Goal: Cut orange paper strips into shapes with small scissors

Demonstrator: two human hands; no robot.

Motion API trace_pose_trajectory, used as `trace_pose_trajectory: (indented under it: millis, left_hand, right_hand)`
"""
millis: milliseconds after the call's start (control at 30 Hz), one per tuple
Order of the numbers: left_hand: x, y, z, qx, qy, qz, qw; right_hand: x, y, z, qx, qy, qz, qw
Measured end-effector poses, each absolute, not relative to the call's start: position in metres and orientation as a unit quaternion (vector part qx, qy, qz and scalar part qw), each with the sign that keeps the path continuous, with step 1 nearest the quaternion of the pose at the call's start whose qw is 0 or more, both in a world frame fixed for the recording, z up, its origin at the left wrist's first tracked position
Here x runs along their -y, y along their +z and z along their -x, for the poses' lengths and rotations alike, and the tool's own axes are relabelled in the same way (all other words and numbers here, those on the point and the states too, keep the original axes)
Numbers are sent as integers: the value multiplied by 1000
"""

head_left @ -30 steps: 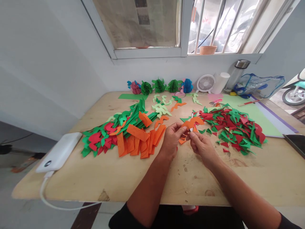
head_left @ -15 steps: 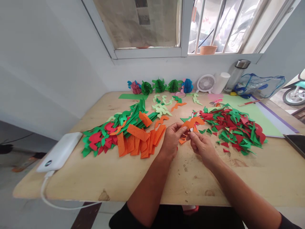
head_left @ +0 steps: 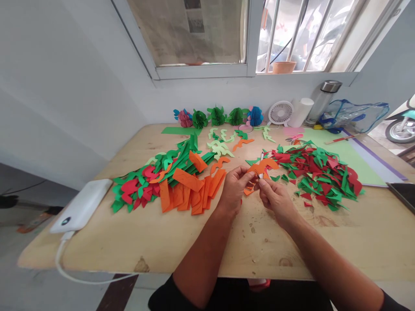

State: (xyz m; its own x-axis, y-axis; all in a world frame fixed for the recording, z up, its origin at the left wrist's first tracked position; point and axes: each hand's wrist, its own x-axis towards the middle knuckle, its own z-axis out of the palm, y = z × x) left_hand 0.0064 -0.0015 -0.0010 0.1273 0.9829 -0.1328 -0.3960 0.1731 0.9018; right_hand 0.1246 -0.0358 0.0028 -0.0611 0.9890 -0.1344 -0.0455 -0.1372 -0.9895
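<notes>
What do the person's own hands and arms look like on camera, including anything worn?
Both the left hand and the right hand are ungloved, with bare forearms and no watch or bracelet showing. The left sleeve and right sleeve are black, plain where visible, and short.

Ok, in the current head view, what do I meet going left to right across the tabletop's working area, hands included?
White power bank → orange paper strips → left hand → right hand → pile of red and green paper scraps → dark flat device, cut off at the picture's edge.
</notes>
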Motion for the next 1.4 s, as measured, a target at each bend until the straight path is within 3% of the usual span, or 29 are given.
trace_pose_trajectory:
  millis: [1400]
  left_hand:
    - [2, 0, -7, -391, 531, -369, 654]
  right_hand:
    - [36, 1, -125, 451, 568, 507, 465]
